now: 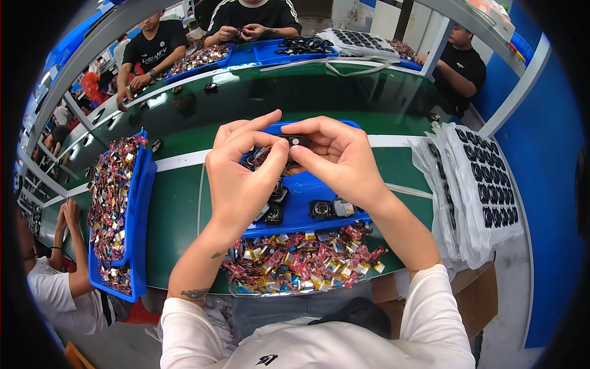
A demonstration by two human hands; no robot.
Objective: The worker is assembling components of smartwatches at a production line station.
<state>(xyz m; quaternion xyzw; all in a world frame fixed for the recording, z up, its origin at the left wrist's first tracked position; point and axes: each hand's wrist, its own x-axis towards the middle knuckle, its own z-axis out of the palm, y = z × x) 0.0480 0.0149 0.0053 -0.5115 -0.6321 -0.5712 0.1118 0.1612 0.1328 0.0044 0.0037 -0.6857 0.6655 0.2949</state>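
Above a blue tray (301,190), my left hand (246,178) and my right hand (341,157) meet at a small black plastic housing (297,141). Thumbs and forefingers of both pinch it, and the left forefinger reaches up beside it. Fingers cover most of the part, so its inside cannot be made out. Beneath the hands, several black housings with round openings lie in the tray, such as one black unit (321,210) by its near edge. Closer to me spreads a pile of red circuit boards with silver and yellow pieces (301,261).
At the left stands a long blue tray (142,215) heaped with similar red boards. White moulded trays of black round parts (488,178) are stacked at the right. A green belt (258,92) runs across beyond my hands. Several co-workers sit around, one (55,283) close on the left.
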